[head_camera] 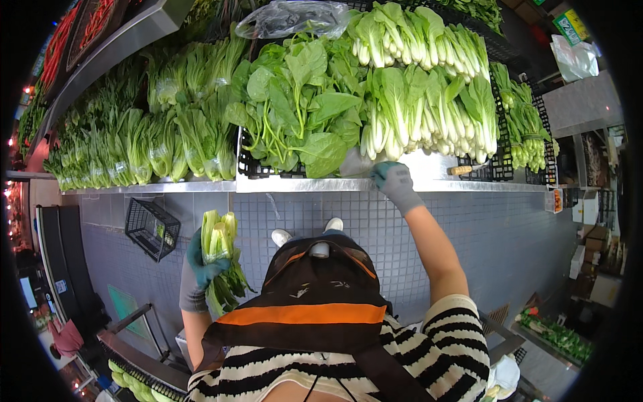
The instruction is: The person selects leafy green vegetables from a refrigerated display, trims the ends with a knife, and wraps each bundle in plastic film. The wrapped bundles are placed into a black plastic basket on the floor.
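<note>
My left hand [210, 269], in a grey and teal glove, grips a bundle of leafy greens [221, 236] above the floor. The cut pale stems point up towards the counter, and the leaves hang below my fingers. My right hand [393, 182], gloved the same way, rests with curled fingers at the steel counter edge [311, 185]. A flat greyish thing [354, 164] lies just left of its fingers; whether they hold it cannot be made out. Bok choy with white stems [427, 113] is piled in rows beyond that hand. Large-leaved greens [301, 105] fill a black crate beside them.
A small tool with a wooden handle [461, 170] lies on the counter to the right. Taped bundles of greens [145, 140] line the left side. A black plastic basket [152, 229] stands on the tiled floor. A clear plastic bag [294, 19] lies at the back.
</note>
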The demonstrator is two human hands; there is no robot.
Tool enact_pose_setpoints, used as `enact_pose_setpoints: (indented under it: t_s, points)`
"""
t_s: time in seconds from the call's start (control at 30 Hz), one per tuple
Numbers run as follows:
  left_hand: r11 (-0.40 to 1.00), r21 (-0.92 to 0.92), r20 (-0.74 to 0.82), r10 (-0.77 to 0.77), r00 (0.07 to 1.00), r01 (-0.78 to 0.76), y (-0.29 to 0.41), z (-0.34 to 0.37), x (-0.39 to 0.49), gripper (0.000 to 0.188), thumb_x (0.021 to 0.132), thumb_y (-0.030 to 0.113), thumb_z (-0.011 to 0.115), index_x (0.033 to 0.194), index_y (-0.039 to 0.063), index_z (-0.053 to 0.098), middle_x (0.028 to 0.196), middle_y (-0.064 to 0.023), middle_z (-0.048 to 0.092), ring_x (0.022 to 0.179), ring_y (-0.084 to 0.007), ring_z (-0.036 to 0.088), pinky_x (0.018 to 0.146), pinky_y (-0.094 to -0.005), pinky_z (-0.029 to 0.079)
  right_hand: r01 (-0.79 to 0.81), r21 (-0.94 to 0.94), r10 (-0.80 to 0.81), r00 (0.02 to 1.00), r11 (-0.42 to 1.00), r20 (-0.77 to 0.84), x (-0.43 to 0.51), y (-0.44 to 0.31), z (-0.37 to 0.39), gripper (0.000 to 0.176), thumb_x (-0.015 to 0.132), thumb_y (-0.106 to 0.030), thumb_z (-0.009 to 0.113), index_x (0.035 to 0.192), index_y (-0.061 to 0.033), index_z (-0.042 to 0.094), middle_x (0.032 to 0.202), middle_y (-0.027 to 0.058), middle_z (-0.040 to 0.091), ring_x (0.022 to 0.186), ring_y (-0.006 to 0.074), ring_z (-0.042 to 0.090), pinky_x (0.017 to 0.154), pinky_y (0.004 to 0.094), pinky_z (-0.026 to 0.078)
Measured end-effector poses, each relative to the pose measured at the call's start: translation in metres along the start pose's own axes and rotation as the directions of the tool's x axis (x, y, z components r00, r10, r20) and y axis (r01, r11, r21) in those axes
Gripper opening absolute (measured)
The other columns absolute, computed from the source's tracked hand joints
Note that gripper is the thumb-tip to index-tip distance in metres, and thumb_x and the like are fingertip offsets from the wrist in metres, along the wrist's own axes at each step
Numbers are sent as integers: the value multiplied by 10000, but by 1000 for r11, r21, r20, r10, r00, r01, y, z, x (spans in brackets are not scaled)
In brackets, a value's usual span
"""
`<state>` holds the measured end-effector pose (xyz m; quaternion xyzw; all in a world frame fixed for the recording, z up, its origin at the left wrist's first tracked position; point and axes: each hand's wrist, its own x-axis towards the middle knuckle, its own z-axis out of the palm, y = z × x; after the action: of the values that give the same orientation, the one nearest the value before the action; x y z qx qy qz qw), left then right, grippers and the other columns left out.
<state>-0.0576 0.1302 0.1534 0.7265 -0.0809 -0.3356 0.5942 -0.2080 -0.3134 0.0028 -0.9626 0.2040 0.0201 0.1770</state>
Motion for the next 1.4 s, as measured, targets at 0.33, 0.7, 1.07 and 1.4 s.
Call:
enact_pose_setpoints:
  t_s: [0.33,0.7,1.07,1.4]
  points:
    - [994,13,-270,-99,958,107,-31,-13,-56,754,707,107,718,1391,-31,432,1185,-102,606,1022,-194,600,872,-325,509,655,-349,-389,711,670,587,72,-25,20,156,815,-111,557,853,-66,702,858,154,699,813,312,696,708,438,533]
    - [988,-136,-457,-127,880,72,-92,-71,-126,671,720,88,662,1351,-40,473,1127,-94,621,952,-181,609,832,-312,507,-93,-94,95,995,991,22,34,-56,-41,259,874,-368,654,938,-118,684,840,189,691,758,362,667,705,446,518]
    - [911,-409,-543,-191,818,-60,-133,-188,-163,674,730,78,691,1356,-39,468,1150,-104,608,968,-203,616,850,-327,518,-201,706,95,978,679,187,-67,-179,77,174,905,-153,666,814,-5,678,710,11,644,611,80,548,575,233,439]
    - [855,-516,-711,-391,584,-56,-176,-258,-197,671,752,171,679,1353,-27,457,1101,-114,612,929,-226,641,813,-354,548,-504,599,-129,689,622,713,-23,-321,283,120,861,-89,715,832,-7,633,689,35,633,574,93,541,537,259,444]
